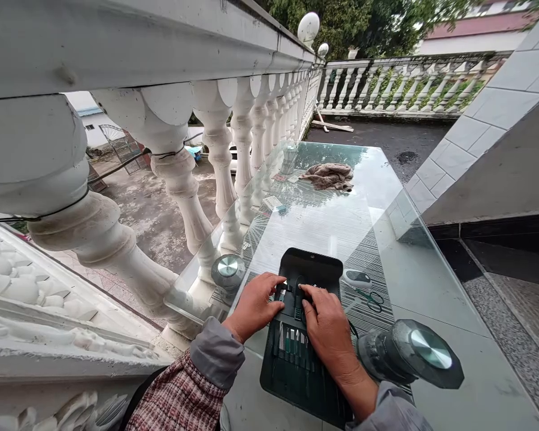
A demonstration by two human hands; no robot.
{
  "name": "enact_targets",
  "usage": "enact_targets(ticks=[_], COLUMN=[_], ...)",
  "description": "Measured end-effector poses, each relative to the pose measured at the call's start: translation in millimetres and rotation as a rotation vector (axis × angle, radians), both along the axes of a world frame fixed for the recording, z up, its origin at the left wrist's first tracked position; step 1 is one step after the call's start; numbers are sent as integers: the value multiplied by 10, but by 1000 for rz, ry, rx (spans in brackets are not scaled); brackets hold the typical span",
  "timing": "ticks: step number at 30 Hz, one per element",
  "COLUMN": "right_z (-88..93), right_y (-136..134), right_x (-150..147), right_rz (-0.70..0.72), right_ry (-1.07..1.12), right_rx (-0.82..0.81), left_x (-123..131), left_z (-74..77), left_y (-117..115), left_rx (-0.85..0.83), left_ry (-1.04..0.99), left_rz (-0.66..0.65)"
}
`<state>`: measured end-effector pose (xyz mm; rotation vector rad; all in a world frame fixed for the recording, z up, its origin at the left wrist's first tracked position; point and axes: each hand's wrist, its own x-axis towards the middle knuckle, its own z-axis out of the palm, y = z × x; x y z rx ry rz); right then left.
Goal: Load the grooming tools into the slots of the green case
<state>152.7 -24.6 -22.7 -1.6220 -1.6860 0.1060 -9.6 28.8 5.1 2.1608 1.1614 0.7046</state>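
Grip: left hand (pixel 254 305) and right hand (pixel 327 329) pressed down on the case, fingers curled toward each other; any pinch cannot be confirmed.
Item: black folding tool case (pixel 300 263), lying open on the glass tabletop (pixel 323 221), directly beneath both hands.
Contents: slim hand tools (pixel 291 350) in a row of loops, below the hands.
Right side: green-handled scissors (pixel 371 299) just beside the case; metal-capped cylinder (pixel 408 353) near the right wrist.
Left side: second metal-capped cylinder (pixel 228 269) near the left hand.
Far end: crumpled brown cloth (pixel 327 176).
Edge: white balustrade (pixel 215 137) alongside the tabletop.
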Motion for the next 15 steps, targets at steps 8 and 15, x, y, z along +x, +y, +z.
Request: enact_targets(ticks=[8,15], right_z=[41,183], right_y=[-21,-41], right_x=[-18,735], right_rz=[13,-224], right_ry=[54,-24], right_rx=[61,130], left_x=[15,-10], left_z=[-25,29], left_y=[1,8], left_rx=[48,22], left_ry=[22,48], left_rz=[16,-21])
